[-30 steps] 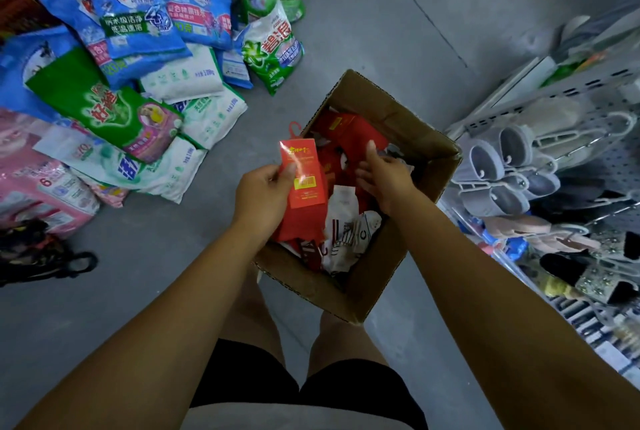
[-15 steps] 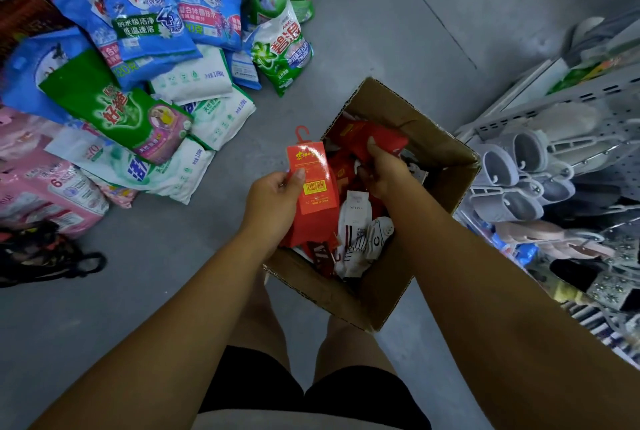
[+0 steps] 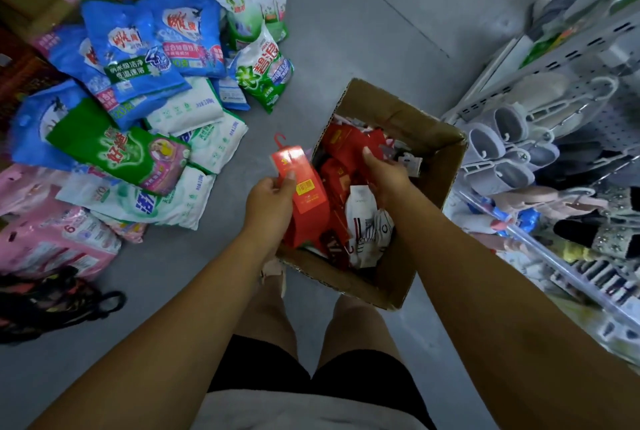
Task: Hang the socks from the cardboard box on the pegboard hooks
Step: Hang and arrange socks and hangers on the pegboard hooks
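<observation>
Gripping one red sock pack (image 3: pixel 304 188), the left hand (image 3: pixel 270 202) hovers; right hand (image 3: pixel 388 175) fingers, grip hidden, reach among boxed socks (image 3: pixel 362 202) beneath, none apparently hung.

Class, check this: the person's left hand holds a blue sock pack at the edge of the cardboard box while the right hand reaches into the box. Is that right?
No. The head view shows the sock pack in the left hand is red, not blue. It is held at the edge of the cardboard box while the right hand reaches into the box.
</observation>
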The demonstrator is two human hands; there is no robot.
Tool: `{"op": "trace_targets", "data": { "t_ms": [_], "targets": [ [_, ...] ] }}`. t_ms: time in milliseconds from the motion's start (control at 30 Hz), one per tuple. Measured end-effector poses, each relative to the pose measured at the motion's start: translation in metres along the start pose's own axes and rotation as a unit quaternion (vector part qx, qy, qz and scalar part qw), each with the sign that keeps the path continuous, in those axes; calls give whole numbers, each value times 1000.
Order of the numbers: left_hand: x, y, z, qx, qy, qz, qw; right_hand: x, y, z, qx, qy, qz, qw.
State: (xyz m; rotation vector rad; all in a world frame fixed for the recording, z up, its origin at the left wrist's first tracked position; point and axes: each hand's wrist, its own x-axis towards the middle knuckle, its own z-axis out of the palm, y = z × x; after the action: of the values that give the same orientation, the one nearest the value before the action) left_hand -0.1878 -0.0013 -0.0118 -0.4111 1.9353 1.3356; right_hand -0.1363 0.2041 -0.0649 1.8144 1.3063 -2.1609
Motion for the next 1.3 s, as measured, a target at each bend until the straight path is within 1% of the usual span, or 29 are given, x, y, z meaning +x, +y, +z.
{"op": "trace_targets", "data": {
  "t_ms": [100, 200, 267, 367, 433, 500, 567, 633, 700, 833, 933, 1033, 1233, 1300],
  "targets": [
    [13, -11, -1, 11, 13, 5, 1000, 24, 4, 14, -26, 30, -1, 999],
    [21, -21, 1, 3, 32, 2, 999, 45, 8, 22, -10, 23, 1, 1000],
    [21, -24, 4, 3, 40, -1, 999, 55, 10, 24, -38, 28, -2, 999],
    [18, -26, 6, 3, 45, -3, 999, 64, 5, 28, -63, 9, 32, 998],
    [16, -24, 5, -5, 36, -8, 999, 70, -1, 32, -69, 13, 10, 997],
    [16, -22, 4, -19, 23, -17, 999, 75, -4, 37, -127, 39, -43, 990],
    [15, -20, 4, -30, 20, -21, 999, 76, -4, 40, -208, 38, -91, 973],
    [14, -20, 5, -29, 21, -16, 999, 79, 0, 40, -271, 35, -107, 956],
    [13, -20, 7, -23, 27, -8, 999, 83, 4, 36, -315, 34, -100, 943],
    [11, -21, 8, -17, 31, -11, 999, 82, 21, 24, -260, 26, -91, 961],
    [9, -21, 11, 6, 38, 9, 999, 74, 25, 15, -212, 44, -83, 973],
    [10, -20, 14, 27, 45, 27, 998, 62, 27, -1, -166, 32, -74, 983],
    [6, -16, 14, 38, 50, 29, 998, -1, 25, -38, -72, -3, -80, 994],
    [0, -9, 16, 16, 37, 20, 999, -29, 25, -49, -47, -12, -91, 995]
  ]
}}
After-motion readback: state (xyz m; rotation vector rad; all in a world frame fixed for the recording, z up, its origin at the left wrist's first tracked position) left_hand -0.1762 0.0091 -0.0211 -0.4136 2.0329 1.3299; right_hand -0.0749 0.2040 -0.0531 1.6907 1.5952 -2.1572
